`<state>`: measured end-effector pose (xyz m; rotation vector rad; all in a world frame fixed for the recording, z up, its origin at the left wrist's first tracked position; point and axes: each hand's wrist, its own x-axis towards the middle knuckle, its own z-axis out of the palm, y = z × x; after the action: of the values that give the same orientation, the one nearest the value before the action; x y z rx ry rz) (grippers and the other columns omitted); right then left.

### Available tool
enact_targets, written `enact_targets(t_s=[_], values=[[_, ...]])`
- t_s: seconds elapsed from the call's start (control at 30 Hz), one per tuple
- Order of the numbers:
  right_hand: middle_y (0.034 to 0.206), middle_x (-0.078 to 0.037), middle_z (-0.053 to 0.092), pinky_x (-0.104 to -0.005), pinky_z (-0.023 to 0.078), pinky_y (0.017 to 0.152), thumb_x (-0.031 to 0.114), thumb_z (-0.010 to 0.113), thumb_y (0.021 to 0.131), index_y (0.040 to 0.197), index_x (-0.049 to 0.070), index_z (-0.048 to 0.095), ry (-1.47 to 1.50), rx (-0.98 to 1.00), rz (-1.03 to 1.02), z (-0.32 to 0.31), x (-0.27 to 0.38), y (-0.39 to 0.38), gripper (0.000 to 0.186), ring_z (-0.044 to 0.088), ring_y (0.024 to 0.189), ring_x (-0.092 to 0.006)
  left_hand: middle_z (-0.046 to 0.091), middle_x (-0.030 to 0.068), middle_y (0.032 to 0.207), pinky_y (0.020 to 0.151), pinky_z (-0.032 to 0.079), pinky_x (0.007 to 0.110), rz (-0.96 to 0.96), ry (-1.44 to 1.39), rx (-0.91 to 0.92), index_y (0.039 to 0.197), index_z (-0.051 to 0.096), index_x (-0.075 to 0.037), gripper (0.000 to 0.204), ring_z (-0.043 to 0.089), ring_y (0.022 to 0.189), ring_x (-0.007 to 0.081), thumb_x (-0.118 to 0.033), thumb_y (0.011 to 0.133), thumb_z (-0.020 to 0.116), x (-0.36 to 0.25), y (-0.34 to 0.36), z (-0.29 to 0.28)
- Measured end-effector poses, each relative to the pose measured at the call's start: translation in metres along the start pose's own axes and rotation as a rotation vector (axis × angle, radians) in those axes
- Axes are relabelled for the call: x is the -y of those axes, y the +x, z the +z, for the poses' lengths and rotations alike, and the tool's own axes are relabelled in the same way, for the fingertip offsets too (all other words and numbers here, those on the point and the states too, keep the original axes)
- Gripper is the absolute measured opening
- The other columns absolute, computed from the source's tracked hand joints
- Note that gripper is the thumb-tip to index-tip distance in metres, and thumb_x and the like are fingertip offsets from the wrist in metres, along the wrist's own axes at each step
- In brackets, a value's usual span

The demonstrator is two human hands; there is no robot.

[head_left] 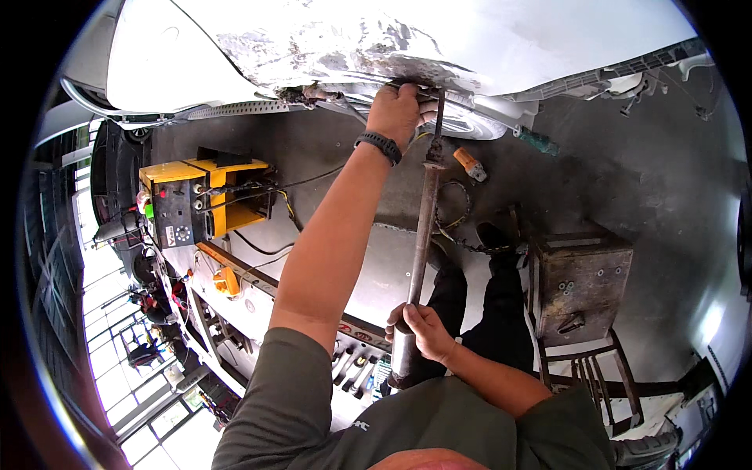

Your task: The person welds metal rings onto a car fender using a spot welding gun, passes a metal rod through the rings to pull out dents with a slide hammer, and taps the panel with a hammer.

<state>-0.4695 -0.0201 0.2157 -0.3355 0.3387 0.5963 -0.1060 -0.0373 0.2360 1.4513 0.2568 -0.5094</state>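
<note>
A long steel slide-hammer tool (426, 227) reaches from near my body up to the white car's dented, scuffed panel (329, 47). My right hand (423, 333) is closed round the sliding weight at its lower end. My left hand (395, 117) is up at the lower edge of the wheel arch, fingers curled beside the tool's upper end; what they hold is partly hidden. Behind that hand part of the wheel (478, 125) shows. An orange-handled tool (470, 162) lies right of the steel shaft, and a teal tool (535, 139) is farther right.
A yellow machine (229, 219) with cables stands at the left, near an orange tool (226, 280) and a tray of tools (360, 364). A worn metal box (583, 282) and a wooden chair (595, 384) are at the right; a dark car (106, 196) stands far left.
</note>
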Motion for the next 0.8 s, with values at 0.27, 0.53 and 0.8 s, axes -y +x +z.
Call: enact_targets(t_s=[0.27, 0.53, 0.8], values=[[0.089, -0.007, 0.065, -0.0352, 0.055, 0.077, 0.052, 0.048, 0.104, 0.101, 0.004, 0.064, -0.002, -0.054, 0.056, -0.002, -0.001, 0.013, 0.050, 0.065, 0.082, -0.0180, 0.070, 0.0169, 0.103, 0.074, 0.062, 0.033, -0.006, 0.079, -0.003, 0.109, 0.052, 0.005, 0.023, 0.074, 0.087, 0.0242, -0.016, 0.103, 0.045, 0.008, 0.009, -0.012], [0.092, -0.006, 0.065, -0.0363, 0.057, 0.078, 0.055, 0.051, 0.102, 0.100, 0.005, 0.064, 0.018, -0.018, 0.037, -0.006, -0.010, 0.016, 0.052, 0.067, 0.084, -0.0189, 0.069, 0.0130, 0.103, 0.075, 0.062, 0.034, 0.023, 0.137, 0.025, 0.114, 0.055, 0.002, 0.024, 0.071, 0.087, 0.0213, -0.018, 0.103, 0.045, 0.008, 0.004, -0.007], [0.093, -0.007, 0.065, -0.0373, 0.056, 0.080, 0.055, 0.051, 0.102, 0.101, 0.005, 0.063, 0.103, 0.003, 0.042, 0.013, -0.016, 0.023, 0.052, 0.066, 0.085, -0.0195, 0.069, 0.0096, 0.113, 0.079, 0.058, 0.032, -0.028, 0.205, 0.067, 0.120, 0.055, -0.002, 0.028, 0.069, 0.093, 0.0186, -0.023, 0.105, 0.044, 0.016, -0.016, -0.035]])
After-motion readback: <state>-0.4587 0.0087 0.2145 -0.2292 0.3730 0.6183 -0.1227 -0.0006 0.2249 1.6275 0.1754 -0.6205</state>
